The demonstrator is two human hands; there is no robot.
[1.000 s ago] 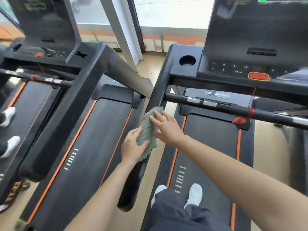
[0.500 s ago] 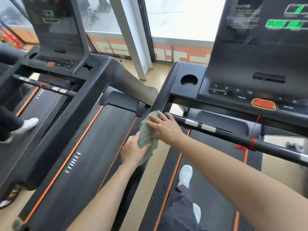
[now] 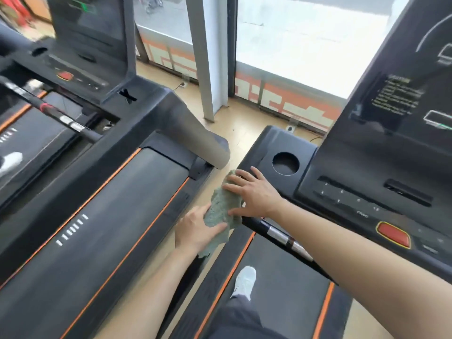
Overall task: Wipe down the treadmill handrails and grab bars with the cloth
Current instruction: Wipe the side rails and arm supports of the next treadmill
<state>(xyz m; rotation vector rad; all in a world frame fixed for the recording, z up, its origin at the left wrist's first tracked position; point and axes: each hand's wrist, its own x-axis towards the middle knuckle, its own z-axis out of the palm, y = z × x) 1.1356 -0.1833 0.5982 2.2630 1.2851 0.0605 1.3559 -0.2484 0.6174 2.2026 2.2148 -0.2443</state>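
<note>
Both hands have carried the nubbly grey-green cleaning cloth (image 3: 221, 211) further up the black side handrail (image 3: 189, 275) since half a second ago. Then it sat short of the round cup-holder recess (image 3: 285, 163) in the console; now its top edge lies just left of that recess, at the console's corner.

The cloth is draped over the rail below and left of the recess. The right hand (image 3: 252, 194) lies flat on it, fingers straight and spread, with the fingertips reaching past the cloth's upper edge. The left hand (image 3: 195, 231), further down from the recess, presses the cloth's lower half against the rail's outer side. Its forefinger is stretched along the cloth and its thumb lies across the face.

This looks like the top of an upward stroke on the side rail. The next move probably calls for a return pass down the rail. Alternatively, the cloth could shift onto the black front grab bar with silver sensor bands (image 3: 278, 234), which starts just below the recess and looks unwiped.

Further right of the recess sits the red oval stop button (image 3: 393, 234).
</note>
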